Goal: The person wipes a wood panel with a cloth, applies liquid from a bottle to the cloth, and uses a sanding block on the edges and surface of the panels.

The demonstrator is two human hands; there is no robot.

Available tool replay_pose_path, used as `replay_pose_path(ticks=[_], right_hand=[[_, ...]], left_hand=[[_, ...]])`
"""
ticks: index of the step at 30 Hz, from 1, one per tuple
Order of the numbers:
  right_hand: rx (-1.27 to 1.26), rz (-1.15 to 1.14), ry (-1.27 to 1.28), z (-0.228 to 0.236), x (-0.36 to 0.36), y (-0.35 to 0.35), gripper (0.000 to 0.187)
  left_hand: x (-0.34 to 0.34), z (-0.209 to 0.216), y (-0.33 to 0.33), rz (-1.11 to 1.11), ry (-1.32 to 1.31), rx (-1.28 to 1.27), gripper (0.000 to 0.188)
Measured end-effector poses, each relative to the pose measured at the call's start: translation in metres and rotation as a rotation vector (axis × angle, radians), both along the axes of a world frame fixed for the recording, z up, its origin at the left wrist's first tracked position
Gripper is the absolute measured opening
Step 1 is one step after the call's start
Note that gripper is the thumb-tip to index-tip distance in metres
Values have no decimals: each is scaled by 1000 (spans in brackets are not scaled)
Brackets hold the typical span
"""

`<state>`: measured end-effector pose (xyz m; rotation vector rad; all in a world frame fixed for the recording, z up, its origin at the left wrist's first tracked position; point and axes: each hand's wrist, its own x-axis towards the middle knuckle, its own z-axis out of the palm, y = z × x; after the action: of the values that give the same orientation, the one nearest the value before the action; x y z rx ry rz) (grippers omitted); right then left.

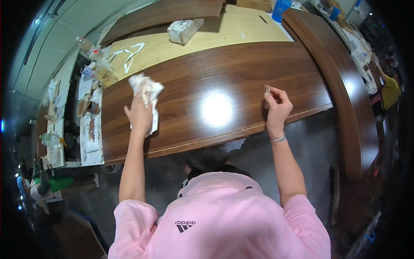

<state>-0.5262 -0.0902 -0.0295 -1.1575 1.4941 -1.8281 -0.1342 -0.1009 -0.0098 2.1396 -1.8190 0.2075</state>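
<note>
A dark brown wood-grain panel (185, 82) lies across the workbench before me. On its left part my left hand (140, 115) presses a crumpled white cloth (146, 90) with brownish stains against the surface. The fingertips are partly hidden in the cloth's folds, and the thumb sticks out to the left. Over the panel's right part, near its front edge, my right hand (279, 108) is closed in a pinch. Between thumb and forefinger it holds a small brownish piece (267, 89), too small to identify.
Behind the panel are a wrapped whitish block (183, 32), a white strap (129, 56) and another brown panel (168, 16). Long brown boards (334, 77) stand at right. Plastic bottles (103, 71) and a cup (92, 108) are at left. Other people work at both sides.
</note>
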Motion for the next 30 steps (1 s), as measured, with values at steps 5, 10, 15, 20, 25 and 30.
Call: replay_pose_path(ticks=[5, 10, 15, 20, 25, 30], right_hand=[[128, 69, -15, -2, 11, -2, 17], [123, 113, 0, -16, -11, 2, 17], [149, 115, 51, -14, -6, 0, 17], [116, 121, -30, -26, -9, -4, 17], [117, 142, -1, -27, -17, -3, 17], [145, 136, 1, -21, -14, -4, 16]], left_hand=[[-116, -50, 64, -589, -205, 5, 40], [-94, -25, 141, -529, 161, -8, 52], [123, -33, 204, 49, -59, -139, 48], [94, -29, 192, 426, 500, -132, 47], [39, -55, 194, -153, 177, -266, 46], [188, -22, 249, 873, 290, -129, 22]])
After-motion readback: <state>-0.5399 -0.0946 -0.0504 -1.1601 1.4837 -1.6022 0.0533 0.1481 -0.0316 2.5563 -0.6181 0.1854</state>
